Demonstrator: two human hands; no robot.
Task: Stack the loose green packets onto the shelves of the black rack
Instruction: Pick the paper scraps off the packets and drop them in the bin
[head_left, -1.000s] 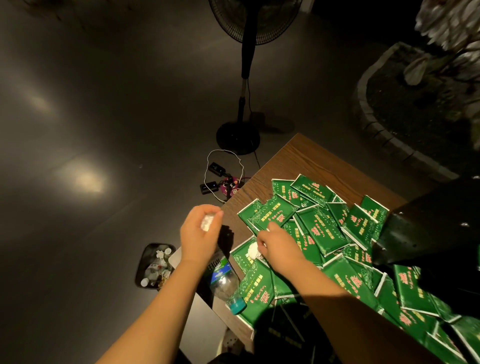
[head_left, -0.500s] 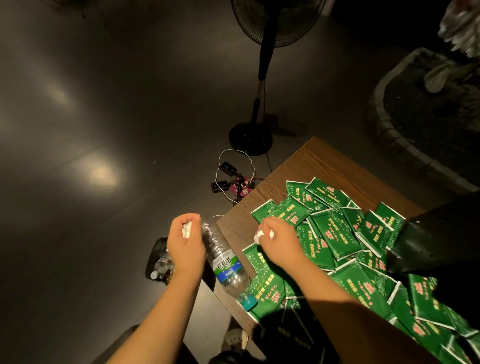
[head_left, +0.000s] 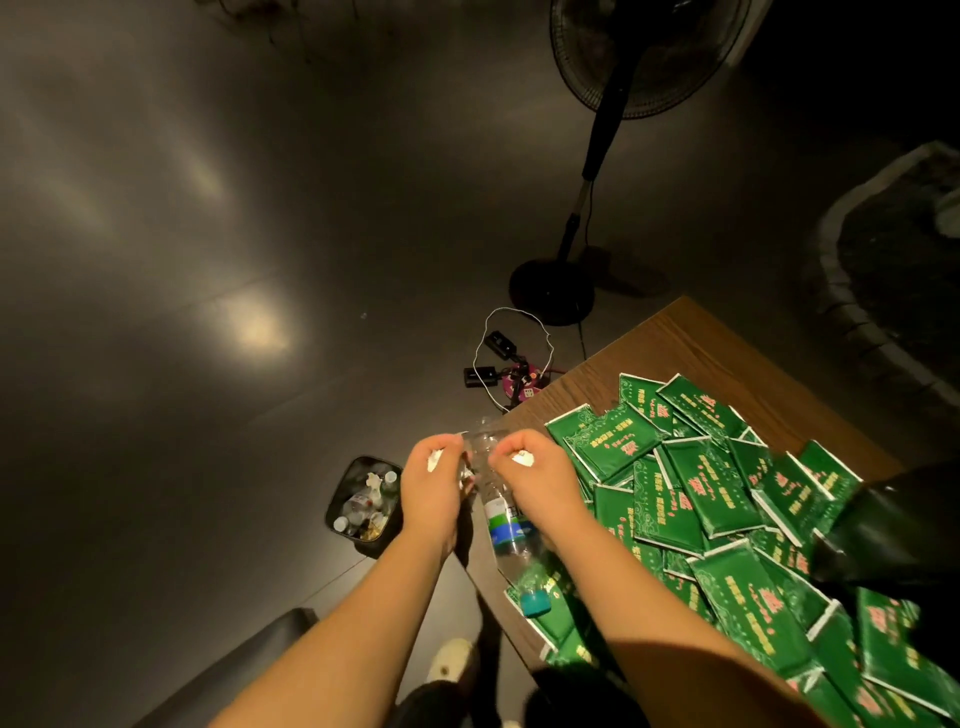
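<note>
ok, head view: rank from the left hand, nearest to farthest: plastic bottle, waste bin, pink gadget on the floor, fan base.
1. Plastic bottle: right beside the left hand, between both hands.
2. Waste bin: on the floor, just left of the hand.
3. Pink gadget: on the floor, up and right, by the table corner.
4. Fan base: farther back on the floor.

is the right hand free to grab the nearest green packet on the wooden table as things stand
Probably not straight away: the right hand is curled round a small white scrap beside the clear plastic bottle. The green packets lie close by, unobstructed, once it lets go.
</note>
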